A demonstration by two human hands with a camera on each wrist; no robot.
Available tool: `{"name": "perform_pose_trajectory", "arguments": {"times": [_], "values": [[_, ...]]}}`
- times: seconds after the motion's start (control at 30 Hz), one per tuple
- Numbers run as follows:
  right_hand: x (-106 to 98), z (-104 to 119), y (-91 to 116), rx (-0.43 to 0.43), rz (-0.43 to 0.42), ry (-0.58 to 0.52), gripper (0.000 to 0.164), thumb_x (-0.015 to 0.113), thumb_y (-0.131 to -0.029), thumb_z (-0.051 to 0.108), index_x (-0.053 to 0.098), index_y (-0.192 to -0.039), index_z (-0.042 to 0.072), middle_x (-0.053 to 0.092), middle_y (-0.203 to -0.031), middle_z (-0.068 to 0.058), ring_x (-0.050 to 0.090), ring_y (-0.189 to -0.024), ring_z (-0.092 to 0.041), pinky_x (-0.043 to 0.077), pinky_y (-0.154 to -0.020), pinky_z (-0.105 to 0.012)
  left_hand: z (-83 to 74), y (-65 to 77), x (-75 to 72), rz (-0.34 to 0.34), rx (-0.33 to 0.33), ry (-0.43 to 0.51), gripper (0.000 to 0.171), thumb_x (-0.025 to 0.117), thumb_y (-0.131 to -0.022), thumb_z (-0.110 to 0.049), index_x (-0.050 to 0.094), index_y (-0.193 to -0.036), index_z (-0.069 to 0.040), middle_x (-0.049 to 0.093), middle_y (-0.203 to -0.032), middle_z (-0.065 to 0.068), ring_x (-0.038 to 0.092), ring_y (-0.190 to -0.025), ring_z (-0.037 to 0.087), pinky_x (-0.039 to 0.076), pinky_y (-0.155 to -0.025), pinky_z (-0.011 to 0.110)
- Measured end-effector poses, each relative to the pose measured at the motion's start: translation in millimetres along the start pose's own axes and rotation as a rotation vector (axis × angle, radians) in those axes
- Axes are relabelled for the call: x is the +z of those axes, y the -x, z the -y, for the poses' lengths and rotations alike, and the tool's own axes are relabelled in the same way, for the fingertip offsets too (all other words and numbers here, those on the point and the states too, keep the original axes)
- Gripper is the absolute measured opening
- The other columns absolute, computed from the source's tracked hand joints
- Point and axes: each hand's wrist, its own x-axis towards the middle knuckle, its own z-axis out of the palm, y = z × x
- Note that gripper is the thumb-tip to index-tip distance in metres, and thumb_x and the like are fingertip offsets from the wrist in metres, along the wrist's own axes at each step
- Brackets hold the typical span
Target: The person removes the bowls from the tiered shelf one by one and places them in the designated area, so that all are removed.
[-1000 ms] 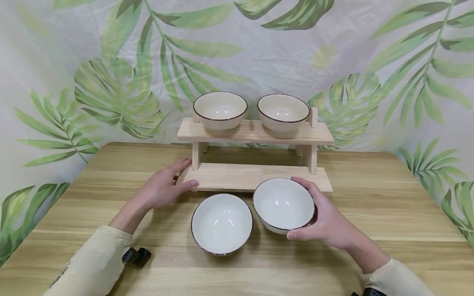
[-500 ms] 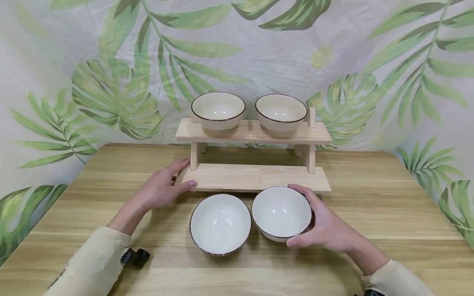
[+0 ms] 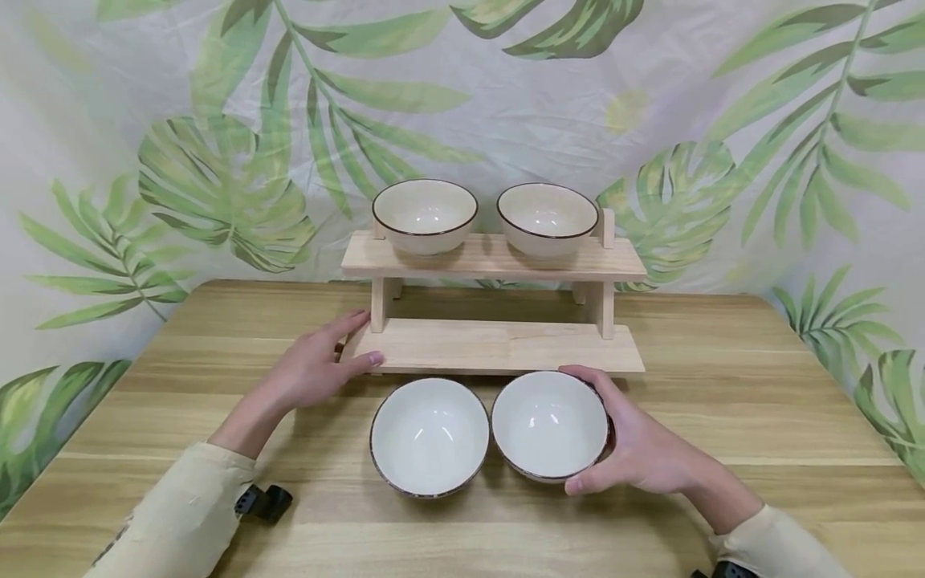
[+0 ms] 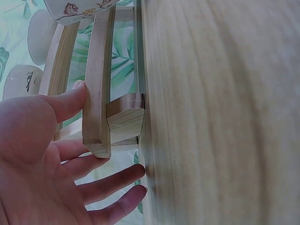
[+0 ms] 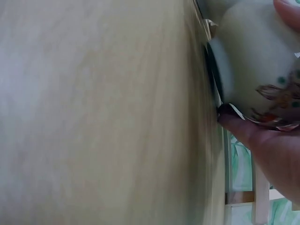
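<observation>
My right hand (image 3: 643,449) holds a white bowl (image 3: 549,421) with a dark rim, thumb at the front and fingers round its right side. In the right wrist view the foot of this flower-patterned bowl (image 5: 255,61) is right at the tabletop. Close to its left stands a second white bowl (image 3: 430,437). At the left end of a two-tier wooden rack (image 3: 462,345), my left hand (image 3: 314,371) has its thumb on the lower board and its index and middle fingers against the board's end. The left wrist view shows the ring and little fingers spread out below that board (image 4: 97,84).
Two cream bowls with brown rims, one left (image 3: 425,217) and one right (image 3: 547,221), stand on the rack's upper shelf (image 3: 480,261). The wooden table (image 3: 723,385) ends at a leaf-printed cloth (image 3: 549,104) behind the rack.
The right hand has brought its bowl down and toward the front, from tilted near the rack's front edge to level beside the other bowl. The left hand keeps its place.
</observation>
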Motion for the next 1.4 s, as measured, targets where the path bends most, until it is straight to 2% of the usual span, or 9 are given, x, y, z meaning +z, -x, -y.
{"name": "perform_pose_trajectory", "arguments": {"times": [0.13,0.3,0.5,0.77,0.9,1.07,1.27,1.4], "values": [[-2.1,-0.1,1.9,-0.013,0.02,0.084,0.115,0.1,-0.069,0.016,0.029,-0.159,0.015,0.044,-0.156,-0.015,0.058,-0.132,-0.025,0.055,-0.102,-0.025,-0.6,0.2,-0.5,-0.001,-0.008,-0.001,0.083,0.065,-0.104,-0.049,0.032,-0.167,-0.007,0.032,-0.172,0.024,0.046,-0.147,0.053,0.036,-0.122,0.068],[-1.4,0.1,2.4,-0.015,0.025,0.145,0.117,0.102,-0.068,0.022,0.029,-0.159,0.018,0.044,-0.156,-0.014,0.056,-0.133,-0.031,0.053,-0.103,-0.024,-0.2,-0.2,-0.1,-0.002,-0.008,0.001,0.083,0.065,-0.104,-0.049,0.031,-0.167,-0.007,0.032,-0.172,0.024,0.05,-0.144,0.053,0.038,-0.12,0.068],[-1.0,1.2,2.0,0.002,0.036,0.138,0.118,0.102,-0.067,0.023,0.028,-0.16,0.02,0.046,-0.155,-0.013,0.055,-0.133,-0.038,0.052,-0.103,-0.023,0.3,-0.2,0.5,-0.001,-0.009,0.004,0.083,0.065,-0.104,-0.049,0.031,-0.167,-0.007,0.032,-0.172,0.024,0.05,-0.144,0.053,0.038,-0.121,0.068],[-2.3,1.4,2.7,0.031,0.051,0.115,0.122,0.102,-0.068,0.02,0.025,-0.163,0.022,0.048,-0.154,-0.013,0.056,-0.134,-0.032,0.051,-0.104,-0.022,-0.3,-0.3,0.7,0.003,-0.01,0.011,0.083,0.066,-0.104,-0.047,0.031,-0.167,-0.006,0.031,-0.172,0.024,0.054,-0.141,0.052,0.04,-0.12,0.067],[-5.1,4.2,1.8,0.032,0.057,0.12,0.117,0.099,-0.074,0.019,0.025,-0.165,0.018,0.048,-0.154,-0.016,0.055,-0.134,-0.034,0.053,-0.102,-0.023,-0.8,0.2,0.6,0.004,-0.013,0.01,0.083,0.065,-0.104,-0.048,0.031,-0.167,-0.006,0.03,-0.172,0.024,0.053,-0.142,0.053,0.039,-0.12,0.067],[-12.1,11.5,-4.6,-0.012,-0.015,0.19,0.103,0.093,-0.082,0.023,0.032,-0.163,0.009,0.051,-0.157,-0.015,0.055,-0.139,-0.037,0.049,-0.111,-0.021,-0.3,0.4,0.7,0.004,-0.011,0.007,0.083,0.065,-0.104,-0.049,0.031,-0.167,-0.006,0.03,-0.172,0.024,0.051,-0.143,0.053,0.038,-0.121,0.067],[-24.7,31.4,-15.5,-0.062,-0.145,0.138,0.09,0.088,-0.087,0.01,0.035,-0.16,0.006,0.052,-0.151,-0.021,0.056,-0.139,-0.042,0.05,-0.114,-0.023,0.7,0.0,1.3,0.003,-0.008,0.004,0.084,0.065,-0.104,-0.05,0.031,-0.167,-0.006,0.03,-0.173,0.024,0.054,-0.14,0.053,0.04,-0.119,0.067],[-34.0,45.0,-23.6,-0.084,-0.239,0.129,0.087,0.086,-0.088,0.006,0.037,-0.16,0.007,0.054,-0.149,-0.018,0.06,-0.137,-0.027,0.049,-0.113,-0.018,1.2,-0.3,1.7,-0.001,-0.006,0.001,0.084,0.065,-0.104,-0.051,0.031,-0.167,-0.006,0.03,-0.173,0.024,0.054,-0.141,0.053,0.04,-0.12,0.067]]}}
